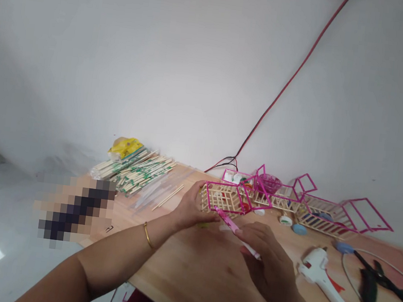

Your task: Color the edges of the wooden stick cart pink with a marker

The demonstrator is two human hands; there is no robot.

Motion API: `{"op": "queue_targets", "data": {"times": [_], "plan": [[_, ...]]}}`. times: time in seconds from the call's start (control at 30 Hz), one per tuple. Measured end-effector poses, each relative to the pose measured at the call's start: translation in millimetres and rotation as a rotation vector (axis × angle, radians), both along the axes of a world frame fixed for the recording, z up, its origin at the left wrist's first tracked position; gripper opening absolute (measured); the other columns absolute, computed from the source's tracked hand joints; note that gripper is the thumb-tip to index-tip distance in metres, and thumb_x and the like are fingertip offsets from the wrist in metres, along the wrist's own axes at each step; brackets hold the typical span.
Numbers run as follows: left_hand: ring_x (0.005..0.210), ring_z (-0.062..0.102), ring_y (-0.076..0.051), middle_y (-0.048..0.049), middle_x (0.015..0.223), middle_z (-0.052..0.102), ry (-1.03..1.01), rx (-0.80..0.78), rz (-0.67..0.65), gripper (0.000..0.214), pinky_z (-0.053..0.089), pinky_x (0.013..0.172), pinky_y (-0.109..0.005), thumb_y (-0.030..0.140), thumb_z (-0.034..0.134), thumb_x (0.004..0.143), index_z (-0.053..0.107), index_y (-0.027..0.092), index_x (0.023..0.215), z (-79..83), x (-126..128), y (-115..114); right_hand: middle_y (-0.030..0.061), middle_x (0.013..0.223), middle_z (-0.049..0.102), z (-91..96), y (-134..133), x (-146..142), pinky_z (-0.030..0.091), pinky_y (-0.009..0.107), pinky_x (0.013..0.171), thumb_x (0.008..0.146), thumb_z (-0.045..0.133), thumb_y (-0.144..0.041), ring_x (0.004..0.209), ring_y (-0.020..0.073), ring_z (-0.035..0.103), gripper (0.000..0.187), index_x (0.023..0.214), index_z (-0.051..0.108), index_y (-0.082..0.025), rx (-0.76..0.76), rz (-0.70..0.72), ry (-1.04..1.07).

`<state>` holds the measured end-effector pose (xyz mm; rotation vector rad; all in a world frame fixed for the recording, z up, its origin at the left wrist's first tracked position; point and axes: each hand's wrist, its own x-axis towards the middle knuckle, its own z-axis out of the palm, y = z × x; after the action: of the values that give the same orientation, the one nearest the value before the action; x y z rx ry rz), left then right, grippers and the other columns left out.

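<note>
My left hand [192, 204] grips the left side of a small crate-like frame [223, 198] built from thin wooden sticks, with pink-painted edges. My right hand [269, 257] is closed around a slim paintbrush [228, 220], pink at the far end and whitish near the fingers. The brush's pink tip touches or nearly touches the frame's lower front edge. Just behind the frame stands a purple-pink cup [269, 184]. Similar stick frames with pink edges, including a long one [322, 215], sit to the right.
Wrapped chopsticks [147, 171] and a yellow packet [125, 147] lie at the back left, with loose sticks [168, 197] nearby. A white glue gun [334, 294], black-handled pliers or cutters [368, 286] and a blue lid [299, 229] are at right. A red-black cable [286, 83] hangs along the wall.
</note>
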<state>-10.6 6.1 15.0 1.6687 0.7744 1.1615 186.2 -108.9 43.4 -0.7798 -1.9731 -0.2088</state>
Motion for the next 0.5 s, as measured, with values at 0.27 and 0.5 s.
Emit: {"op": "queue_targets", "data": {"times": [0.27,0.5], "plan": [[0.12,0.059,-0.032,-0.0108,0.128,0.061,0.128,0.202,0.022,0.094,0.047,0.106,-0.049,0.044,0.094,0.049,0.05,0.021,0.129,-14.3,-2,5,0.008,0.097,0.07,-4.6,2,-1,0.054,0.032,0.083,0.094,0.055,-0.016,0.096,0.0178,0.064,0.026,0.119,0.061,-0.018,-0.017,-0.002,-0.019],[0.123,0.057,-0.033,-0.0121,0.132,0.058,0.138,0.317,0.008,0.104,0.047,0.107,-0.051,0.049,0.095,0.048,0.045,0.022,0.135,-21.2,-2,5,0.0091,0.1,0.07,-5.0,2,-2,0.053,0.031,0.085,0.094,0.053,-0.014,0.1,0.0176,0.063,0.025,0.118,0.06,-0.016,0.013,-0.074,-0.029]]}}
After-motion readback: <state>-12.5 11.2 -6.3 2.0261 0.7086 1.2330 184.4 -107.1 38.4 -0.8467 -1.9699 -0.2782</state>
